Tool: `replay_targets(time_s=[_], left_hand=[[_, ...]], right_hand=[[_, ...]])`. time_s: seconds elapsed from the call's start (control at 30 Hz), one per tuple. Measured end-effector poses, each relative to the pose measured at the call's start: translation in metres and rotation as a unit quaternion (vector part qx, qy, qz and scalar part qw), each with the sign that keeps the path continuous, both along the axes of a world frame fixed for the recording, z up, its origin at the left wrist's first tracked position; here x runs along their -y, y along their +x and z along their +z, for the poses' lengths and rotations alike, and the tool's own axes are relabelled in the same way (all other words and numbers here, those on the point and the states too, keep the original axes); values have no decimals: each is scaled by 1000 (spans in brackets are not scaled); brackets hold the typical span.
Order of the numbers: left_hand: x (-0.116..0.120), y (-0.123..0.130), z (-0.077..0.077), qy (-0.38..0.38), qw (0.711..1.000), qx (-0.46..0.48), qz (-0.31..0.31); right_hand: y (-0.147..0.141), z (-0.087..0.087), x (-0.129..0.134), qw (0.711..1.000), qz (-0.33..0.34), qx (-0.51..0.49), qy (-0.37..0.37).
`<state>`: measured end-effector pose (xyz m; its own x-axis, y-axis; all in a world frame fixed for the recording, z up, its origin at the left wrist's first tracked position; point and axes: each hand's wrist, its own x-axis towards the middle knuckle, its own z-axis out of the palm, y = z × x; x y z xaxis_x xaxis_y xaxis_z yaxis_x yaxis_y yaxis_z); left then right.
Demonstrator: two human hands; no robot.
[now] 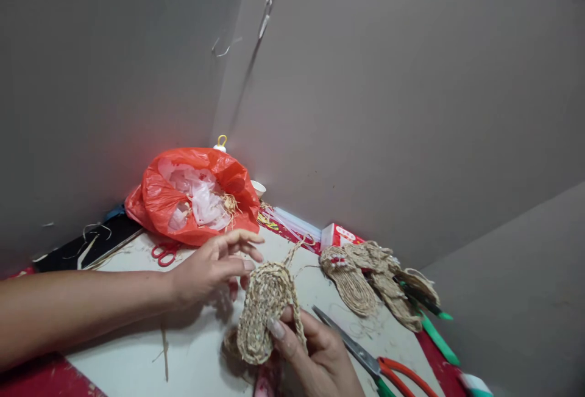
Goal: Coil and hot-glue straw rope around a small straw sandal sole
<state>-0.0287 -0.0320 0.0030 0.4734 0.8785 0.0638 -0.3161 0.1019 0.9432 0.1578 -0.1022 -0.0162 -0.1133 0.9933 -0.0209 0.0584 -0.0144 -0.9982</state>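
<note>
Head view: through my feed, the woven piece (260,318) is raised above the table (132,354), nearer me than the red bag (155,202) and to its right. Right hand (322,354) fingers are closed on its right edge, thumb on the face, others partly hidden; I'd guess this grip keeps the loose braid (296,318) lined up along that side and the face clear to see. Left hand (201,272) is open, fingers spread, between the bag and the piece; I can't tell if a fingertip touches the rim, but that side looks free to work.

Large scissors (354,348) lie right and nearside of the bag, blades towards the piece, probably placed for easy reach. Small red scissors (173,249) sit just beside the bag's near side; the woven bundle (351,284) is right of it.

Long axis of the piece runs near to far, far end leaning right, flat face towards me.
</note>
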Motion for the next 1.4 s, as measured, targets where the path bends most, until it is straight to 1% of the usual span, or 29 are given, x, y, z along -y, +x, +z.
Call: replay_targets(time_s=[0.1, 0.17, 0.3, 0.4, 0.47, 0.53, 0.63, 0.7, 0.77, 0.83, 0.93, 1.03, 1.1, 1.2, 1.4], left_hand=[[8, 1, 6, 13, 997, -19, -70], [13, 2, 7, 28, 995, -36, -90], [19, 6, 4, 11, 995, -46, -83], [21, 8, 2, -3, 996, -42, -72], [21, 8, 2, 4, 997, -47, -57], [21, 8, 4, 14, 997, -55, -42], [21, 8, 8, 12, 998, -55, -42], [22, 9, 9, 1, 998, -48, -46], [23, 9, 7, -1, 998, -44, -45], [23, 8, 5, 3, 998, -42, -41], [23, 8, 4, 6, 998, -46, -39], [23, 7, 5, 6, 998, -47, -39], [23, 7, 5, 2, 998, -42, -36], [23, 7, 4, -8, 999, -33, -36], [25, 8, 1, -22, 999, -15, -35]], right_hand=[[-2, 1, 1, 1000, 23, -14, -2], [-3, 0, 1, 999, 39, 2, 12], [-4, -1, 1, 996, 63, 47, 48], [-4, 2, 0, 990, 83, 75, 81], [-3, 5, 0, 988, 92, 84, 92], [-3, 8, 2, 993, 71, 52, 85], [-3, 9, 5, 997, -26, -29, 69], [-4, 8, 7, 992, -83, -30, 93], [-2, 5, 6, 982, -114, 11, 152], [0, 3, 5, 966, -122, 64, 218], [5, 1, 2, 934, -104, 140, 311], [8, 2, 1, 904, -73, 185, 379], [8, 3, 0, 891, -60, 198, 405], [8, 2, 0, 879, -47, 209, 427], [10, -3, 0, 871, -33, 225, 435]])
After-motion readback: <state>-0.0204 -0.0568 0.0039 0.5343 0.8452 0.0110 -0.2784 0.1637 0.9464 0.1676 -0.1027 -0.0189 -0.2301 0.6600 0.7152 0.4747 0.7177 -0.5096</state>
